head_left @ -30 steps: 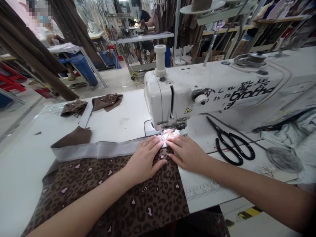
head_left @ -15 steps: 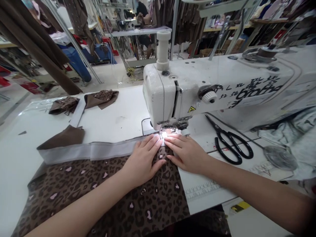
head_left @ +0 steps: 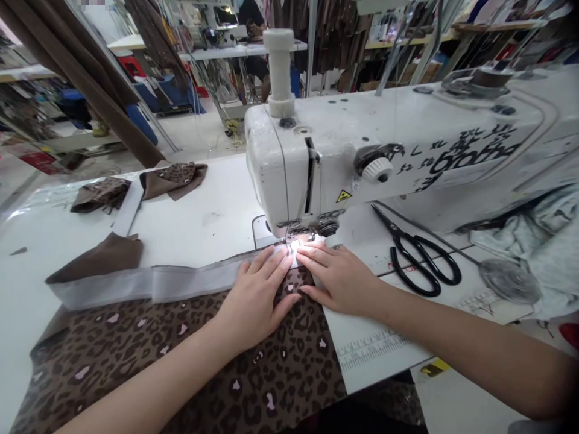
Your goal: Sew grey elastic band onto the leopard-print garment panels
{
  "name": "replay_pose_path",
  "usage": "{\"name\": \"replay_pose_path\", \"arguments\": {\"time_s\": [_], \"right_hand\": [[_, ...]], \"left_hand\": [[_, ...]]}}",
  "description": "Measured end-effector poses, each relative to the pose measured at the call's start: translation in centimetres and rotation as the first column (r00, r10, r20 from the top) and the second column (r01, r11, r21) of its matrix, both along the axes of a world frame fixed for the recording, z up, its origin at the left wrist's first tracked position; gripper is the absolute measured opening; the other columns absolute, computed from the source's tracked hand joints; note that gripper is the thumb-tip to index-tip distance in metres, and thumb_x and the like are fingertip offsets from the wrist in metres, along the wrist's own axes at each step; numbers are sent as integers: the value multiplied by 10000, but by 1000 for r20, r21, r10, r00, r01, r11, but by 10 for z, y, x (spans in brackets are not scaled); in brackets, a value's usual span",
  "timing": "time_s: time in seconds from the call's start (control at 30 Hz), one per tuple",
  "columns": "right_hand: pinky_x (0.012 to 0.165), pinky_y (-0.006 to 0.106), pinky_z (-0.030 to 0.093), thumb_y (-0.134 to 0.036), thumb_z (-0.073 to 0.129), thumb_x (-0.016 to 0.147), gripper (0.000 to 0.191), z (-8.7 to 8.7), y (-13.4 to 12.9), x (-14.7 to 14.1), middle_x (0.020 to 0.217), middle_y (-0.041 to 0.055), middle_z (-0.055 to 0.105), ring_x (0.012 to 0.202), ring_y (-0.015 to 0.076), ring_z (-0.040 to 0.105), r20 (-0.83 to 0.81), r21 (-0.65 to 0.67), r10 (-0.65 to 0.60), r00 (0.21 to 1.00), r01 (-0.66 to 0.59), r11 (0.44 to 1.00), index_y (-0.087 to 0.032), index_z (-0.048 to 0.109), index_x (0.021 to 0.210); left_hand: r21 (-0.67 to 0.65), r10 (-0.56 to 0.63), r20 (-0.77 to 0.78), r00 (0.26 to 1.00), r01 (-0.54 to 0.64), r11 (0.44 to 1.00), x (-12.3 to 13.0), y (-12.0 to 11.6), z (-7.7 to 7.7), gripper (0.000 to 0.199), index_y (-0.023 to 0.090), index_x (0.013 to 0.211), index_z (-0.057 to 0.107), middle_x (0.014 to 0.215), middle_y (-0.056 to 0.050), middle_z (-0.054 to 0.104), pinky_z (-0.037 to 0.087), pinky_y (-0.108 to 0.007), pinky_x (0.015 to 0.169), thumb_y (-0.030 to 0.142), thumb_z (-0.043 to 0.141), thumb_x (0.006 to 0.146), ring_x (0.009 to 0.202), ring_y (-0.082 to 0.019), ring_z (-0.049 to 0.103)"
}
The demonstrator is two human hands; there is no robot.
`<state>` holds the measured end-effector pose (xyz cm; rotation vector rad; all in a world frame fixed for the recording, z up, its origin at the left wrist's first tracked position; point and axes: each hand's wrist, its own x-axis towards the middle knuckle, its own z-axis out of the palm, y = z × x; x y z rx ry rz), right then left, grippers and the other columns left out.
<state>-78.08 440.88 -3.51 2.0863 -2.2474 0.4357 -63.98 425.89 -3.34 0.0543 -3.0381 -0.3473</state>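
Note:
Brown leopard-print fabric [head_left: 217, 374] with pale pink spots lies over the front of the table. Along its upper edge runs a whitish strip [head_left: 181, 283], which passes under the lit needle area of a white sewing machine [head_left: 289, 163]. My left hand [head_left: 256, 298] rests flat on the strip and fabric, just left of the needle, fingers extended and thumb apart. Just right of the needle, my right hand [head_left: 341, 277] lies with fingers stretched over the fabric's edge. The fingertips of both hands nearly meet near the presser foot, whose exact contact with the cloth is hidden by glare.
Black-handled scissors [head_left: 414, 253] lie right of my right hand, below the machine arm. Bunched leopard-print pieces [head_left: 174, 179] sit at the table's back left. A pale crumpled cloth [head_left: 543, 241] is at the far right. Beyond the table, a person [head_left: 251, 24] is at another machine.
The view has shifted slightly, so machine and fabric appear further left. Both hands stay flat on the cloth beside the needle, with little visible movement against it.

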Motion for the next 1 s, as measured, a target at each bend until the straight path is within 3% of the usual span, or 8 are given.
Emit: {"name": "replay_pose_path", "arguments": {"time_s": [0.57, 0.77, 1.0], "right_hand": [[913, 454, 372, -346, 464, 868, 459, -1, 6, -6, 1189, 146, 550, 1094, 295, 460, -10, -30, -19, 1000, 19, 999, -92, 472, 1251], [939, 422, 378, -351, 438, 883, 459, 2, 9, -6, 1223, 129, 536, 1123, 270, 444, 8, -18, 115, 993, -115, 993, -79, 475, 1251], [936, 442, 390, -353, 477, 857, 478, 0, 11, -6, 1189, 143, 557, 1128, 279, 447, 11, -49, 135, 991, -135, 990, -75, 484, 1246]], "left_hand": [[5, -6, -17, 1000, 6, 1000, -2, -1, 0, 526, 190, 1330, 358, 1397, -93, 362, 332, -477, 1006, 440, 414, 870, 1296, -292, 265], [87, -57, -62, 996, 62, 994, 0, -4, 0, 489, 196, 1310, 388, 1349, -94, 423, 342, -462, 1015, 395, 442, 867, 1262, -272, 333], [150, -85, -77, 993, 95, 984, 2, -6, 1, 434, 181, 1258, 458, 1309, -83, 474, 332, -426, 1043, 374, 451, 869, 1247, -242, 363]]}}
